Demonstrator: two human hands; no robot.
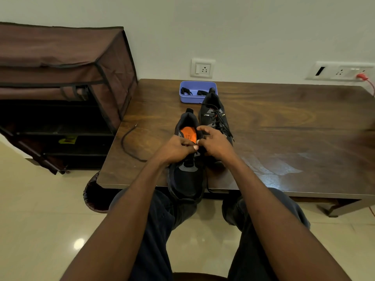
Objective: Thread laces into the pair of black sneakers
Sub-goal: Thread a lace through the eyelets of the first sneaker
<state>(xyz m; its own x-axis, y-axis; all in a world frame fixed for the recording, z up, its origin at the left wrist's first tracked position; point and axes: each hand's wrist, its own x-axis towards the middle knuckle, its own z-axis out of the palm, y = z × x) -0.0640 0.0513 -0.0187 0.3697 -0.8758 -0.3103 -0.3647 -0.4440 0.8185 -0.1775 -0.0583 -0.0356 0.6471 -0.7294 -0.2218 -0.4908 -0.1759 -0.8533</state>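
Two black sneakers stand on the wooden table (284, 122). The near sneaker (186, 179) has an orange insole, and its toe overhangs the table's front edge. My left hand (176, 148) and my right hand (215, 144) meet over its eyelet area, and each pinches the black lace (129, 147) there. One end of this lace trails left in a loop across the table, and another end hangs over the front edge. The far sneaker (215, 116) stands laced just behind and to the right.
A blue plastic tray (197, 98) with bundled black laces stands at the back by the wall. A brown fabric shoe rack (60, 88) stands left of the table. Wall sockets and a red plug (362, 77) are at the back right. My knees are under the table edge.
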